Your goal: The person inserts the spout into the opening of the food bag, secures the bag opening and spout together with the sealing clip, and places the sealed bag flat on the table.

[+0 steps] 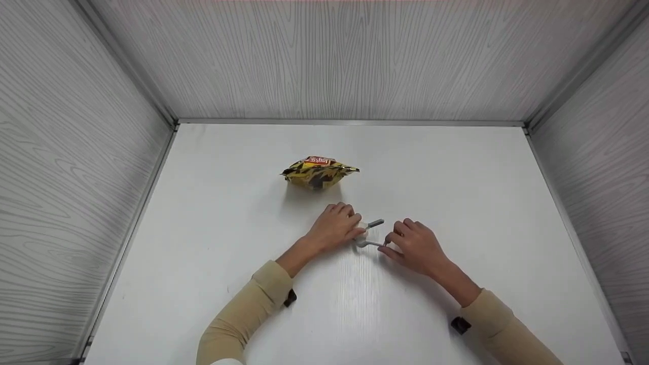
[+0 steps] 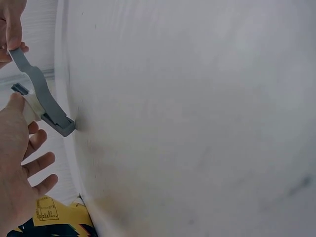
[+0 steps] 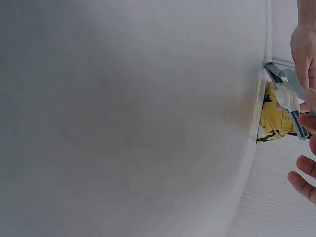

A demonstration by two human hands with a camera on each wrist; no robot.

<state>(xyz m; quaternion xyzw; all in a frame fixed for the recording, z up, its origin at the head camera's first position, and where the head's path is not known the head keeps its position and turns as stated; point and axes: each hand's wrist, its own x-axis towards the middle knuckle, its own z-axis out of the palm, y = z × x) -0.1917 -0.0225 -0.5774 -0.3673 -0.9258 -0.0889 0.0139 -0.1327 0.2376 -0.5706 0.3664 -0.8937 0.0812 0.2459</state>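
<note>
The clip [image 1: 362,233] sits between the two hands, low over the table [image 1: 456,167] and on the near side of the bag [image 1: 318,175]; it stands spread in a V, its grey arm [image 2: 43,94] and its bar [image 1: 375,223] meeting at one end; the bar's long axis slants, the free end pointing away from the person and rightward; the arm points right, its tip at the right hand [image 1: 413,246]; the joined end points down at the table, though I cannot tell whether it touches. The left hand [image 1: 334,225] grasps the clip by its white part [image 2: 31,106], the other fingers spread; the right hand pinches the arm's tip; the bag stands upright, longest from left to right.
</note>
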